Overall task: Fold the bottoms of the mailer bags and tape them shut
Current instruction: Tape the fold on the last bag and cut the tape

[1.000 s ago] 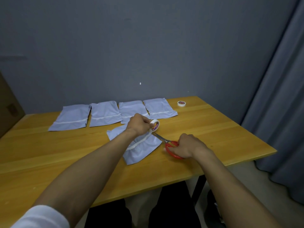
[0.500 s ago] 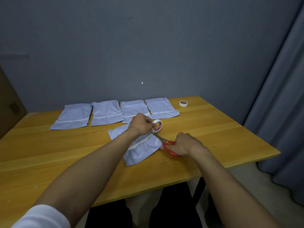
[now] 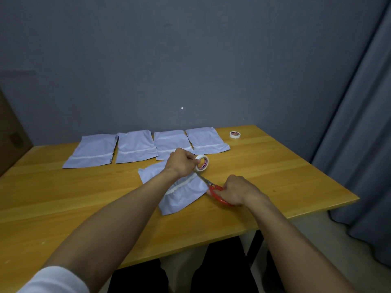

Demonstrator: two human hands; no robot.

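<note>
four mailer bags [image 3: 135,148] lie taped along the far edge of the desk [image 3: 275,176]. the fifth bag [image 3: 182,198], mid-desk, has tape on its fold. left hand [image 3: 181,163] fingers pinch the tape roll [image 3: 202,162], right hand [image 3: 237,190] fingers grip the scissors [image 3: 213,187]. only the snip looks left.

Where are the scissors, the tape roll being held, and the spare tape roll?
scissors [image 3: 215,188], head view, red handle.
held tape roll [image 3: 201,168], head view, lower white rim.
spare tape roll [image 3: 235,134], head view, top face.

red-blue label inside tape roll [image 3: 202,163] core, unreadable; no legible text elsewhere.
</note>
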